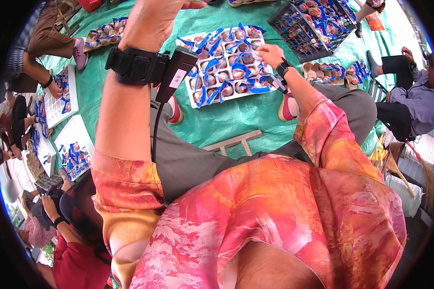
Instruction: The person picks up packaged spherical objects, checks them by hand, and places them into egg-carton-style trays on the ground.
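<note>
A white compartment tray (220, 68) lies on the green sheet before me, its cells filled with round wrapped items (238, 73) that have blue wrapper ends. At the tray's upper right edge is my right hand (272, 55), its fingers bent over the outer cells; whether they grip anything is unclear. My left hand (155, 21) is raised at the top of the view, left of the tray, with part of it cut off by the picture's edge and its grip hidden. Black straps are on both wrists, and a black device (177, 72) is fixed by the left one.
A black plastic crate (293, 39) of wrapped items stands at upper right, with brown moulded trays (313, 72) below it. My feet flank the white tray, near a wooden frame (251, 136). Other people sit left and right, with more white trays (72, 133) at left.
</note>
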Demonstrator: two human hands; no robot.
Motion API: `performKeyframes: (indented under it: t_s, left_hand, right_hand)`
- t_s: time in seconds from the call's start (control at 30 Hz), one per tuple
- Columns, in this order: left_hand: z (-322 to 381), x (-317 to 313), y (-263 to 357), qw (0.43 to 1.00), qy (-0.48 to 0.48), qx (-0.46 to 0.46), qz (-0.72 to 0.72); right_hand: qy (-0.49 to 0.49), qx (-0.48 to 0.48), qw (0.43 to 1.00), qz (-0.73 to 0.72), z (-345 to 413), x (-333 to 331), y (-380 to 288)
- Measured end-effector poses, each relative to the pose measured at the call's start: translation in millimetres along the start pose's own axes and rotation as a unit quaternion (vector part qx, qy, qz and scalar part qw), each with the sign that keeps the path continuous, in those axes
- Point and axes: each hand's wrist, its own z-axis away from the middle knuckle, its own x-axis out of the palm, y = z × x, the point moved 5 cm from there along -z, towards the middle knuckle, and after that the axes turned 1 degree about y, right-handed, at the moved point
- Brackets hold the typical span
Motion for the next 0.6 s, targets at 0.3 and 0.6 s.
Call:
performKeyframes:
  t_s: [0.3,0.6]
  left_hand:
    - [-10.8,25.0,-6.3,0.999,-0.01,-0.037,-0.022]
    - [-20.9,26.6,-11.4,0.999,-0.032,-0.029,-0.023]
  right_hand:
    - [-0.031,-0.152,0.907,0.391,41.2,22.6,37.2]
    - [-0.076,-0.194,0.878,0.431,26.4,49.2,26.6]
